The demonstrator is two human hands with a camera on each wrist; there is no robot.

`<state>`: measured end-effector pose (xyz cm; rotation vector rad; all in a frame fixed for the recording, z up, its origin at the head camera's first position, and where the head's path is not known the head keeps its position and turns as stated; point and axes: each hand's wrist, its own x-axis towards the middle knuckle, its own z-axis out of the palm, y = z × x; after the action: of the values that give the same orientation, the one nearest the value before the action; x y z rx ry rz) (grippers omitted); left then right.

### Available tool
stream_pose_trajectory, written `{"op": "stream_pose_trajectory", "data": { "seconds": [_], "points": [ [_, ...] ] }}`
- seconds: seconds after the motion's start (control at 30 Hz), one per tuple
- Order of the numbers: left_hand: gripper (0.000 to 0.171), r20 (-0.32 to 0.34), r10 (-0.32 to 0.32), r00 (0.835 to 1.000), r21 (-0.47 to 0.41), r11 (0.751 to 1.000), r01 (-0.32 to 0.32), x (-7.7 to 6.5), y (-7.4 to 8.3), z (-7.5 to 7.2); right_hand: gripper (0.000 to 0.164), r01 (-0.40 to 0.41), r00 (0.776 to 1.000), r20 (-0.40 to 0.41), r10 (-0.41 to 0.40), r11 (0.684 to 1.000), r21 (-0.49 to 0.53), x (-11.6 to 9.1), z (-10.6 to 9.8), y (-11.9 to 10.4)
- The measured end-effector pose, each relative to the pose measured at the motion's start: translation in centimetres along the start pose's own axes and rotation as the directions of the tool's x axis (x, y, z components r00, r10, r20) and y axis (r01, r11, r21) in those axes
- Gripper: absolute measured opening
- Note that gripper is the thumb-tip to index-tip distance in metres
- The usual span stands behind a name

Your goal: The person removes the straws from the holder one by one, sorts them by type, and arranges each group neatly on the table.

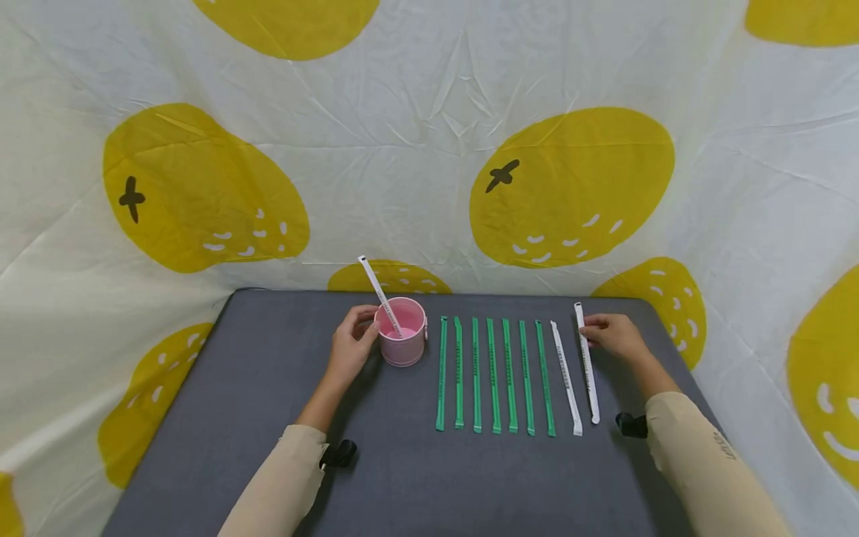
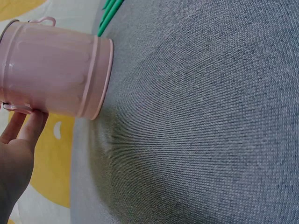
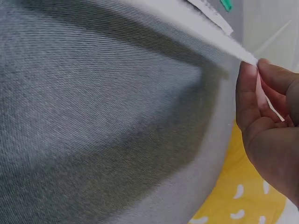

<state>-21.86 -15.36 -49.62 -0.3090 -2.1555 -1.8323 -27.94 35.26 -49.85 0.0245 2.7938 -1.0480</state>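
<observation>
My left hand (image 1: 353, 339) is at the left side of a small pink bucket (image 2: 51, 70), its fingers and thumb holding it by the side lug. A white paper-wrapped straw (image 1: 379, 295) leans inside the bucket, its upper end above the rim. At the right, my right hand (image 1: 614, 335) pinches another white wrapped straw (image 1: 587, 365) near its far end between thumb and fingers. In the right wrist view that straw slants over the table, with its shadow beneath. Beside it lies one more white wrapped straw (image 1: 567, 379).
Several green wrapped straws (image 1: 493, 377) lie side by side, lengthwise, between the bucket and the white straws. The dark grey table (image 1: 221, 447) ends at a white cloth (image 1: 403, 186) printed with yellow fruit. A black wrist mount (image 1: 631, 425) sits at the right sleeve.
</observation>
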Motion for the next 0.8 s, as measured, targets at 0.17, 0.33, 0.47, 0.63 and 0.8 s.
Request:
{"op": "stream_pose_trajectory", "data": {
  "seconds": [0.17,0.33,0.47,0.63,0.8],
  "points": [
    [0.034,0.005,0.000,1.000,0.004,1.000,0.000,0.1,0.1,0.1,0.038,-0.026,0.999,0.033,0.026,0.999,-0.025,-0.1,0.5,0.3],
    [0.033,0.012,-0.003,1.000,-0.013,1.000,0.003,0.2,0.2,0.2,0.037,-0.049,0.997,0.062,0.047,0.999,0.024,-0.2,1.0,0.8],
    [0.032,0.014,-0.010,1.000,-0.008,1.000,0.010,0.0,0.0,0.1,0.035,-0.047,0.997,0.062,0.043,0.997,0.062,-0.4,1.7,1.3],
    [0.034,0.019,-0.025,1.000,0.007,1.000,0.025,-0.1,0.0,0.0,0.032,-0.047,0.998,0.032,0.046,0.998,0.050,-0.6,2.1,1.6],
    [0.033,0.014,-0.025,1.000,0.017,1.000,0.024,-0.1,0.1,0.1,0.032,-0.048,0.999,-0.006,0.048,0.999,0.017,-0.9,2.2,1.3]
  ]
}}
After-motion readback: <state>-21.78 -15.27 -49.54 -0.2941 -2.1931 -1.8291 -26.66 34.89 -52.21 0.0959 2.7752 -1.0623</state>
